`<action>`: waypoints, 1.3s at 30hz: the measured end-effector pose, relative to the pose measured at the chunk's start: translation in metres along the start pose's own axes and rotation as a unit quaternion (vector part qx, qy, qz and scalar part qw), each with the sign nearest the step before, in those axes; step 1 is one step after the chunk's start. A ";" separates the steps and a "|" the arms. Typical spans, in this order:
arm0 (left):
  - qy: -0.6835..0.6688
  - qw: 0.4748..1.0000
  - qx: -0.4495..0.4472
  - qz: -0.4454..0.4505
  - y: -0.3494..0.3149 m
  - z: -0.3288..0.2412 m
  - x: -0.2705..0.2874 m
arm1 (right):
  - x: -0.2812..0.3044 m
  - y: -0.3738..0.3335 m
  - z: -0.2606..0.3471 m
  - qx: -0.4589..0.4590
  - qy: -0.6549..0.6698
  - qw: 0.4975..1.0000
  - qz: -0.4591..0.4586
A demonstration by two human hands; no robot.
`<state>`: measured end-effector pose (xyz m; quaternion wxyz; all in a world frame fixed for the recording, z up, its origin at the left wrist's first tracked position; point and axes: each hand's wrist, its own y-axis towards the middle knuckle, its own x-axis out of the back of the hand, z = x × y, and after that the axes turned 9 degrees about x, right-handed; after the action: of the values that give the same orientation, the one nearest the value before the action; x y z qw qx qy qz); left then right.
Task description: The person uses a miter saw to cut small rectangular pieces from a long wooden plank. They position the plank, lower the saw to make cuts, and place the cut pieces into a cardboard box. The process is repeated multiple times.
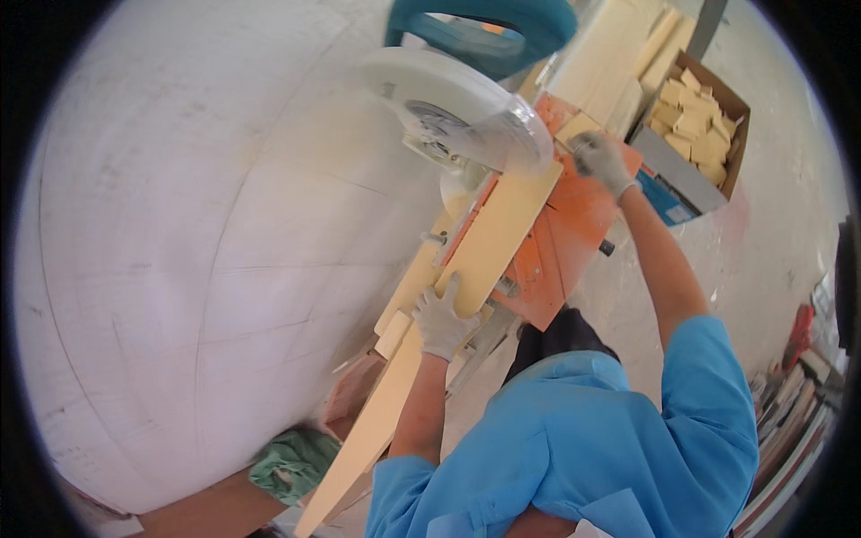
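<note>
My left hand (442, 325), in a pale work glove, grips a long flat cream-yellow board (502, 229), one finger stretched along its top face. The board lies slantwise on the orange saw table (560, 242), its far end by the clear blade guard (516, 134). A mitre saw with a teal handle (529, 36) stands over it; the blade is mostly hidden. Beyond the board's end, my right hand (603, 161), also gloved, is closed at the edge of a small cut board piece (577, 128); its fingertips are partly blurred.
A cardboard box (741, 134) full of short offcuts stands to the right of the saw. More boards (619, 45) lie beyond it. A long board (368, 439) stretches toward me at lower left, near a green cloth (294, 464). A pale wall (179, 224) borders the left side.
</note>
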<state>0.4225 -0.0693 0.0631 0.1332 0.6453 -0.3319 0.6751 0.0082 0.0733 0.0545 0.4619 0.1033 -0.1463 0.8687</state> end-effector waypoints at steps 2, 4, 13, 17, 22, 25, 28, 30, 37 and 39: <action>-0.006 1.000 0.007 0.008 0.001 0.000 0.002 | 0.045 0.016 0.064 0.096 0.152 0.983 -0.031; -0.006 1.000 0.013 0.018 0.001 0.000 0.003 | 0.074 0.021 0.145 0.292 0.149 0.943 -0.057; -0.036 0.999 -0.011 -0.024 -0.001 0.011 -0.009 | 0.023 0.021 0.375 0.244 -0.230 0.921 0.198; -0.028 0.999 0.008 -0.014 0.000 0.008 -0.009 | 0.018 0.021 0.368 0.134 -0.132 0.943 0.275; -0.002 1.000 0.011 0.009 0.000 0.003 -0.002 | 0.021 0.015 0.365 0.163 -0.144 0.938 0.270; -0.009 1.000 0.009 0.002 -0.001 0.002 0.000 | 0.019 0.012 0.365 0.196 -0.167 0.927 0.271; -0.007 1.000 0.013 0.011 0.000 0.000 0.002 | 0.025 0.015 0.359 0.144 -0.094 0.939 0.297; 0.006 0.999 0.023 0.023 0.000 -0.001 0.002 | 0.033 0.015 0.344 0.180 -0.151 0.931 0.279; 0.040 0.999 0.011 0.001 0.000 -0.005 0.001 | 0.069 -0.037 0.175 0.571 -0.172 0.794 0.119; 0.049 0.999 0.010 -0.009 0.001 -0.005 -0.002 | 0.072 -0.062 0.114 0.349 -0.037 0.920 0.173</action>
<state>0.4184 -0.0666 0.0614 0.1490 0.6157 -0.3119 0.7081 0.0246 0.1219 0.1935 0.2336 0.2632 0.1335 0.9265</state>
